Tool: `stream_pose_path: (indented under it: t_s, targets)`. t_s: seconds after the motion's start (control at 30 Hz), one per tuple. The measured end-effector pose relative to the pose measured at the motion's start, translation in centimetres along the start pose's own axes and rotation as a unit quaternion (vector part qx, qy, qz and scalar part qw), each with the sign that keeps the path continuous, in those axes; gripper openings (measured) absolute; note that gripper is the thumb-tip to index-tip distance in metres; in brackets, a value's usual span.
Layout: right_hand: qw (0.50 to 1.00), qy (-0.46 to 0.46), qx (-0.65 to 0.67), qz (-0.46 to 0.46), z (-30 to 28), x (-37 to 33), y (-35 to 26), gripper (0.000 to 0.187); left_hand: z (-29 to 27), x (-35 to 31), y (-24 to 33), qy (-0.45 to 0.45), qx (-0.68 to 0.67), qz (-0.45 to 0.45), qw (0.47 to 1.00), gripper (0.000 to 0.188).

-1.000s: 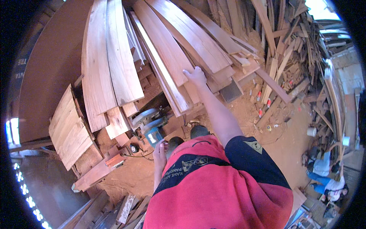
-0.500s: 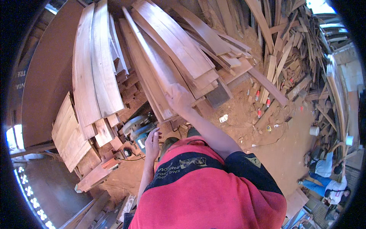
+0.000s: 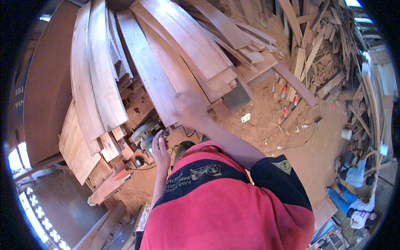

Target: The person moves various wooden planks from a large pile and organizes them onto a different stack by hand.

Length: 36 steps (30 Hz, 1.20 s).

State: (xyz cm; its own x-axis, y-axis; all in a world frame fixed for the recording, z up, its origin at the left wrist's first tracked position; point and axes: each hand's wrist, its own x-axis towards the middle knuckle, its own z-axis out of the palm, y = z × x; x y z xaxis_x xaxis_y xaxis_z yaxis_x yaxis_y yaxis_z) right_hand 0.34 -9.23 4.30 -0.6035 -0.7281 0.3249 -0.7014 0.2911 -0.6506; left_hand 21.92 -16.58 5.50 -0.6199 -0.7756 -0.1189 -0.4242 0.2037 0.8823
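- Filling the sector between 9 and 10 o'clock of the view centre: a large brown panel.
- Light wooden panel: at 9 o'clock, partly covered by the next item.
- Pair of long boards: at 10 o'clock, side by side, near ends toward the wearer.
- Orange item: at 8 o'clock, small; its kind cannot be told.
- Pinkish board: at 11 o'clock, running lengthwise away from the wearer; near end close to the view centre.
- Circular saw: at 9 o'clock, partly hidden, just beside the left fingers.
- Left hand: at 8 o'clock, raised. Grip: narrow, fingers loosely bent, nothing seen in it.
- Right hand: just off centre toward 11 o'clock, at the near end of the pinkish board. Grip: blurred; cannot tell whether it is closed on the board.
- Overlapping boards: at 12 o'clock, fanned beside the pinkish board.
- Small red items: at 3 o'clock, on the floor.
- Scrap wood pile: at 2 o'clock.
- White bucket: at 3 o'clock.
- Other people: at 4 o'clock, well apart from the wearer.
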Motion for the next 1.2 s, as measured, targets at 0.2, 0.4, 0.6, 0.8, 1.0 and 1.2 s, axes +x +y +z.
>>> stream_pose_path:
  t_s: [0.2,0.4,0.6,0.8,1.0,1.2]
  targets:
    - [0.951,0.151,-0.180,0.199,-9.8,6.6,11.5,0.076,-0.6,-0.6,-1.7,-0.050,-0.055,-0.049,0.996,0.036]
    - [0.931,-0.113,-0.047,0.343,-12.4,9.7,14.6,0.070,-0.4,-0.7,-0.7,-0.069,-0.056,-0.049,0.995,0.039]
    - [0.959,-0.024,-0.111,0.261,-11.7,7.5,12.7,0.054,0.8,0.7,-0.4,-0.082,-0.061,-0.005,0.995,0.040]
    - [0.971,0.082,-0.215,0.065,-13.4,-2.7,1.9,0.028,3.7,7.3,3.8,-0.100,-0.082,0.023,0.991,0.039]
    - [0.964,0.059,-0.246,0.084,-15.2,-14.5,-2.0,0.027,10.3,14.1,8.7,-0.184,-0.388,-0.189,0.883,0.047]
    - [0.969,0.094,-0.204,0.100,-14.3,-17.7,-2.1,0.025,13.7,11.5,12.4,-0.224,-0.340,-0.232,0.884,0.044]
